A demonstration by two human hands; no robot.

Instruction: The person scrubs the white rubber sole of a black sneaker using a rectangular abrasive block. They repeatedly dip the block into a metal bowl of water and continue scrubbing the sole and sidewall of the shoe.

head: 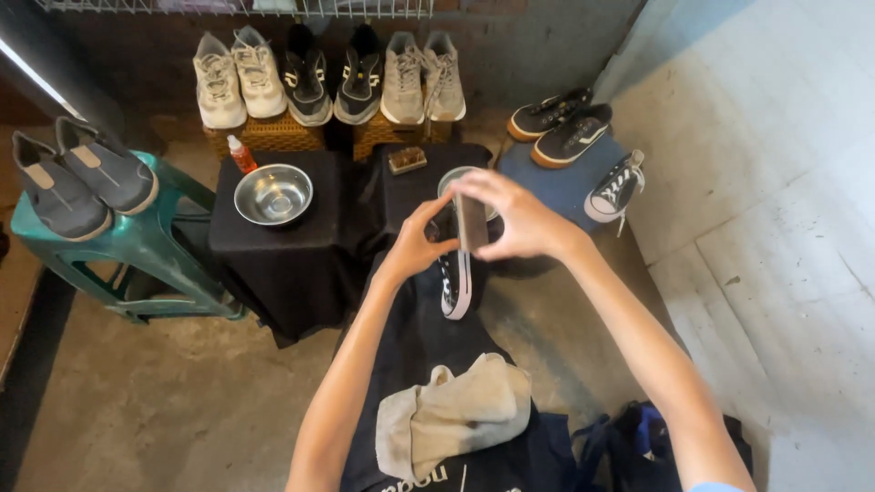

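My left hand (415,244) grips a black sneaker with a white sole (456,284), holding it on its side over my lap. My right hand (519,214) is closed on a flat brush (471,221) pressed against the top of that sneaker. A beige cloth (456,415) lies on the dark apron (410,342) across my lap. Just behind the hands, a metal bowl (448,182) is mostly hidden by them.
An empty steel bowl (273,194) and a small orange bottle (241,155) stand on a black-draped stand, a brown brush (406,160) on the stand beside it. Several pairs of sneakers line the back (328,77). Grey shoes rest on a green stool (137,241). Black sneakers lie at right (570,128).
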